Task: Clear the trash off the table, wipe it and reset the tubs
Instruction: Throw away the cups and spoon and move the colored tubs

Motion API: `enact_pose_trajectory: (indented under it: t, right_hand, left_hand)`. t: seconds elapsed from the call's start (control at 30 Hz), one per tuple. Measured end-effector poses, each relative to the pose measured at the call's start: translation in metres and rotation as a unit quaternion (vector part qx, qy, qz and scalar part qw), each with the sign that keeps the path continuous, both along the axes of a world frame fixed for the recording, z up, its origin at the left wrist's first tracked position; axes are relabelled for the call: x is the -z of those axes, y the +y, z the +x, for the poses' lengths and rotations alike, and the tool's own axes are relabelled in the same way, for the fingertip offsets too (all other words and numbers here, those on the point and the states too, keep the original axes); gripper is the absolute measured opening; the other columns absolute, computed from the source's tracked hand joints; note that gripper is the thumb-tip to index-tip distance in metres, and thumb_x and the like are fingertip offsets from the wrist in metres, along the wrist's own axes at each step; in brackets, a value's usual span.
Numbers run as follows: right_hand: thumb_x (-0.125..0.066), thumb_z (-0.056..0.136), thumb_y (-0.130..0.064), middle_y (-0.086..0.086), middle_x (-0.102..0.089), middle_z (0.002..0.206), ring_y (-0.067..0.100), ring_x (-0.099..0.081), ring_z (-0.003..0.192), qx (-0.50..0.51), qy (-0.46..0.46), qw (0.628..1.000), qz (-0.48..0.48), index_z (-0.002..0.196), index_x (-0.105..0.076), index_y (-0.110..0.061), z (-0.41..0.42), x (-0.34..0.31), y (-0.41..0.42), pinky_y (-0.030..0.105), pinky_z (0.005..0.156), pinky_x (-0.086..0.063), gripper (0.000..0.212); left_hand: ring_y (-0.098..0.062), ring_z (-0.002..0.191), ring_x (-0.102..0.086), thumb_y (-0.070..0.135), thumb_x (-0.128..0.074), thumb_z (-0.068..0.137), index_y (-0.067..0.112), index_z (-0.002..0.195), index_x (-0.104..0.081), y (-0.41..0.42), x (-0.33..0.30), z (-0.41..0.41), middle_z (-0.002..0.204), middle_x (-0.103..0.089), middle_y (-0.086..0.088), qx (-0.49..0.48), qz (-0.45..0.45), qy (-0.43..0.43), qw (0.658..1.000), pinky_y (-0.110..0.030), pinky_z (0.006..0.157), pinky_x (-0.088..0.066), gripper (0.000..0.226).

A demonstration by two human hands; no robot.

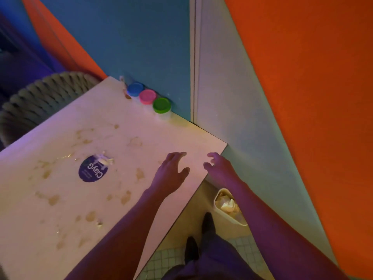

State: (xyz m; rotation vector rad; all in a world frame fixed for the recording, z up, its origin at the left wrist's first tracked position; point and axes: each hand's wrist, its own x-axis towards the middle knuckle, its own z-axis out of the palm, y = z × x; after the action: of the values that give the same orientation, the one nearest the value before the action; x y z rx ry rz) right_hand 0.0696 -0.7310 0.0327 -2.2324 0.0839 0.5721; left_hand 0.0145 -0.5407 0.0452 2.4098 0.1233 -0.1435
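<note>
- The table (96,199) in front of you carries tan smears, small scraps (100,223) and a purple sticker (93,168).
- Three tubs (148,97) stand against the far wall.
- Your left hand (171,170) and right hand (219,166), fingers loosely spread, hold nothing.
- A bin (228,207) sits on the floor below the table.
- Clearing looks nearly done; next, find a cloth and wipe.
</note>
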Motion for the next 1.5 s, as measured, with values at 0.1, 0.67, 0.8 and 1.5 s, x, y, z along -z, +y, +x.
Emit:
enact_pose_trajectory:
  t: [0.1, 0.67, 0.8, 1.5]
  right_hand:
    - [-0.060, 0.093, -0.033, 0.009, -0.058, 0.135, 0.023, -0.058, 0.119, -0.020, -0.005, 1.000, -0.002, 0.136, -0.053, -0.023, 0.018, 0.000, 0.017, 0.034, 0.097, -0.045, 0.045]
    - [-0.059, 0.095, -0.028, 0.012, -0.052, 0.145, 0.028, -0.051, 0.131, -0.114, -0.002, 0.993, -0.021, 0.146, -0.045, -0.013, 0.193, 0.010, 0.111, 0.034, 0.104, -0.042, 0.055]
    - [-0.060, 0.095, -0.027, 0.013, -0.047, 0.148, 0.029, -0.048, 0.134, -0.122, 0.017, 0.992, -0.019, 0.149, -0.039, -0.012, 0.219, 0.018, 0.133, 0.037, 0.105, -0.042, 0.060]
    - [-0.050, 0.094, -0.021, 0.010, -0.056, 0.139, 0.027, -0.062, 0.114, 0.018, 0.135, 0.985, 0.104, 0.150, -0.037, -0.021, 0.254, 0.052, 0.191, 0.045, 0.099, -0.052, 0.057]
  left_hand:
    - [-0.022, 0.120, -0.057, 0.032, -0.065, 0.095, 0.024, 0.147, -0.046, 0.012, 0.002, 0.011, 0.147, -0.046, 0.000, -0.014, 0.009, -0.004, 1.000, -0.041, 0.094, -0.054, 0.056]
    - [-0.025, 0.122, -0.059, 0.031, -0.067, 0.093, 0.021, 0.147, -0.046, 0.072, 0.030, 0.169, 0.145, -0.048, -0.007, -0.180, -0.002, 0.029, 0.983, -0.041, 0.098, -0.052, 0.059]
    - [-0.027, 0.120, -0.060, 0.031, -0.067, 0.093, 0.023, 0.147, -0.046, 0.087, 0.035, 0.204, 0.144, -0.049, -0.007, -0.241, -0.006, 0.038, 0.970, -0.043, 0.096, -0.053, 0.059]
    - [-0.014, 0.098, -0.068, 0.036, -0.063, 0.096, 0.027, 0.140, -0.051, 0.123, 0.055, 0.240, 0.141, -0.051, -0.003, -0.319, -0.075, 0.039, 0.944, -0.041, 0.086, -0.059, 0.047]
